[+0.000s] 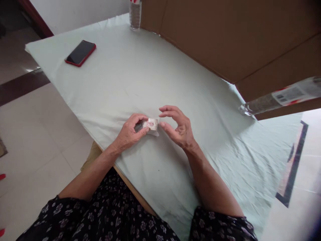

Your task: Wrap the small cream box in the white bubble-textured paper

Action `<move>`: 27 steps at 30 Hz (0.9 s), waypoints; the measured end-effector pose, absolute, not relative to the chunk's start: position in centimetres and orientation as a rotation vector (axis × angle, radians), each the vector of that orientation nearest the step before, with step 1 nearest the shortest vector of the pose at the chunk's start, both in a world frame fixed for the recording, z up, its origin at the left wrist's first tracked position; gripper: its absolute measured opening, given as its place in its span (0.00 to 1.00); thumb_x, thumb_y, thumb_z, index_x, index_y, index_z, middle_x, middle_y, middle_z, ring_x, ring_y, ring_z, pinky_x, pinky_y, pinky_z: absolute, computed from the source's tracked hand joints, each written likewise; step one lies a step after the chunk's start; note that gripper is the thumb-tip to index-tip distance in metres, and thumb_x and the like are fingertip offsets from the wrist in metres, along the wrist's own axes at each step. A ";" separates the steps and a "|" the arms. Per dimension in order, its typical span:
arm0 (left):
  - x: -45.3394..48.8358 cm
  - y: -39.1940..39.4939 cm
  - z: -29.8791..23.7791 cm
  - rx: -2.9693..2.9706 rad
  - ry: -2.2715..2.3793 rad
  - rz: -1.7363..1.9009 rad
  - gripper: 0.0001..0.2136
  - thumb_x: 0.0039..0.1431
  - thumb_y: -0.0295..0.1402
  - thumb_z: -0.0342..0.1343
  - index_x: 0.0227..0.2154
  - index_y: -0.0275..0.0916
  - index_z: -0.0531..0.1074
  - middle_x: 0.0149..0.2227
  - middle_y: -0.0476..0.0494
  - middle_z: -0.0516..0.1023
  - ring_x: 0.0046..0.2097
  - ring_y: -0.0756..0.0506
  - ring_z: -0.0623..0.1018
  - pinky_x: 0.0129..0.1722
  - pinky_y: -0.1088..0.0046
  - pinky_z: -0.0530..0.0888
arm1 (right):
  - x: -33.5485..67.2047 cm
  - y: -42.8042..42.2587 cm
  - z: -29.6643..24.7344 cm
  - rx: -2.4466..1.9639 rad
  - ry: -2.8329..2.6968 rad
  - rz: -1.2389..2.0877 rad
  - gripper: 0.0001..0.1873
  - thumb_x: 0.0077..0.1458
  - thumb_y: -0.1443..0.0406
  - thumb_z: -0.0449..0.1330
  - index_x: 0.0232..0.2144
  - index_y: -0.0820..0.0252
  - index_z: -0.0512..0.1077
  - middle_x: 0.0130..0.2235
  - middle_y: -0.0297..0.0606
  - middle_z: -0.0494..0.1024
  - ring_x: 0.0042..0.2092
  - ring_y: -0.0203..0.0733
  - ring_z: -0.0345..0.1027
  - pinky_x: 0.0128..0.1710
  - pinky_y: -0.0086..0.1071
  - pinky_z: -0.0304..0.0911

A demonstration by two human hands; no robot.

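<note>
Seated view over a worktop (120,83) covered with pale green cloth. A small printed packet (151,124) is pinched between the thumb and fingers of the left hand (128,133), near the front edge of the worktop. The right hand (179,129) is held just beside the packet, its fingers spread and loosely curled, with nothing gripped; whether its thumb touches the packet cannot be told. A red-cased phone (80,53) is seen lying face up near the far left corner, well apart. A clear bottle (135,15) stands at the far edge beside a cardboard sheet (225,36); a second bottle (281,97) is seen tilted at the right.
</note>
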State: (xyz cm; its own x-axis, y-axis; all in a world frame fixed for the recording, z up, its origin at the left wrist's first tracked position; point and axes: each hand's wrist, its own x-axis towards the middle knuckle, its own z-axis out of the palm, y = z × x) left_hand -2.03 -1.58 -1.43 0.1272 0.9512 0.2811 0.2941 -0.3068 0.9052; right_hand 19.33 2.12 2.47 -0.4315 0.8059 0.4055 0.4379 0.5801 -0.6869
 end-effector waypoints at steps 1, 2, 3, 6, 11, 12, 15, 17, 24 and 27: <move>-2.0 -1.6 -1.4 1.716 1.220 1.201 0.12 0.61 0.34 0.61 0.47 0.40 0.74 0.50 0.39 0.77 0.51 0.43 0.76 0.52 0.64 0.73 | 19.6 2.3 2.4 -1.002 -2.063 0.694 0.14 0.62 0.53 0.60 0.48 0.49 0.74 0.57 0.44 0.75 0.60 0.53 0.68 0.61 0.51 0.61; -2.0 -1.6 -1.5 1.719 1.224 1.201 0.12 0.61 0.34 0.61 0.47 0.40 0.74 0.50 0.39 0.77 0.52 0.43 0.76 0.52 0.64 0.73 | 19.9 2.5 2.3 -1.004 -2.083 0.741 0.19 0.61 0.52 0.61 0.51 0.49 0.73 0.60 0.45 0.73 0.62 0.54 0.66 0.62 0.52 0.60; -2.0 -1.6 -1.5 1.722 1.230 1.199 0.12 0.61 0.34 0.61 0.47 0.40 0.74 0.51 0.39 0.76 0.52 0.43 0.76 0.53 0.64 0.73 | 20.1 2.7 2.0 -0.997 -2.125 0.776 0.24 0.59 0.50 0.63 0.55 0.48 0.71 0.63 0.46 0.71 0.65 0.55 0.64 0.63 0.53 0.59; -1.9 -1.6 -1.6 1.718 1.245 1.203 0.13 0.60 0.34 0.60 0.47 0.41 0.74 0.52 0.38 0.75 0.54 0.42 0.76 0.53 0.63 0.74 | 20.1 3.0 0.9 -0.949 -2.308 0.789 0.32 0.56 0.49 0.66 0.60 0.48 0.68 0.67 0.49 0.65 0.68 0.58 0.59 0.65 0.56 0.57; -1.9 -1.7 -1.8 1.720 1.236 1.219 0.12 0.61 0.34 0.61 0.48 0.41 0.74 0.53 0.38 0.75 0.54 0.42 0.76 0.53 0.63 0.74 | 19.2 3.0 -0.1 -0.907 -2.429 0.553 0.15 0.59 0.60 0.65 0.49 0.47 0.76 0.65 0.44 0.70 0.66 0.56 0.62 0.63 0.56 0.56; -1.9 -1.7 -1.8 1.724 1.233 1.220 0.12 0.61 0.34 0.61 0.48 0.41 0.74 0.53 0.38 0.74 0.54 0.42 0.76 0.53 0.63 0.74 | 19.1 3.0 -0.1 -0.892 -2.425 0.542 0.14 0.59 0.61 0.65 0.48 0.47 0.77 0.64 0.43 0.71 0.66 0.56 0.62 0.63 0.56 0.56; -1.9 -1.7 -1.9 1.727 1.236 1.228 0.13 0.61 0.34 0.61 0.48 0.41 0.74 0.53 0.38 0.74 0.54 0.42 0.76 0.52 0.62 0.74 | 19.4 3.0 0.4 -0.834 -2.329 0.711 0.12 0.59 0.58 0.65 0.46 0.48 0.77 0.64 0.43 0.71 0.65 0.55 0.63 0.63 0.54 0.58; -1.9 -1.8 -1.8 1.731 1.245 1.218 0.14 0.60 0.35 0.61 0.48 0.41 0.74 0.54 0.36 0.73 0.56 0.40 0.75 0.52 0.61 0.75 | 19.9 3.1 1.1 -0.825 -2.167 0.891 0.14 0.58 0.53 0.66 0.46 0.48 0.77 0.64 0.43 0.70 0.66 0.54 0.63 0.64 0.52 0.59; -2.0 -2.2 -1.6 1.674 1.251 1.240 0.30 0.54 0.32 0.61 0.61 0.42 0.64 0.61 0.34 0.67 0.59 0.37 0.73 0.57 0.55 0.73 | 21.3 3.6 1.5 -0.989 -1.979 1.072 0.36 0.51 0.45 0.70 0.59 0.45 0.68 0.66 0.44 0.67 0.67 0.56 0.61 0.62 0.52 0.61; -2.2 -2.2 -1.7 1.667 1.291 1.236 0.30 0.54 0.31 0.59 0.61 0.40 0.63 0.60 0.34 0.69 0.60 0.36 0.72 0.58 0.54 0.72 | 21.0 3.8 0.5 -0.988 -2.124 1.108 0.49 0.48 0.42 0.70 0.67 0.46 0.60 0.69 0.48 0.63 0.66 0.58 0.62 0.63 0.54 0.60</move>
State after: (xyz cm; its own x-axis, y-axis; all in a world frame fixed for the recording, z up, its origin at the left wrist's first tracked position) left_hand -2.20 -2.21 -1.71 0.0556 0.9612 0.2701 0.3116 -0.2737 0.9100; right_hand 21.03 3.79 0.51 -0.5834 0.8024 0.1262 0.3555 0.3919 -0.8486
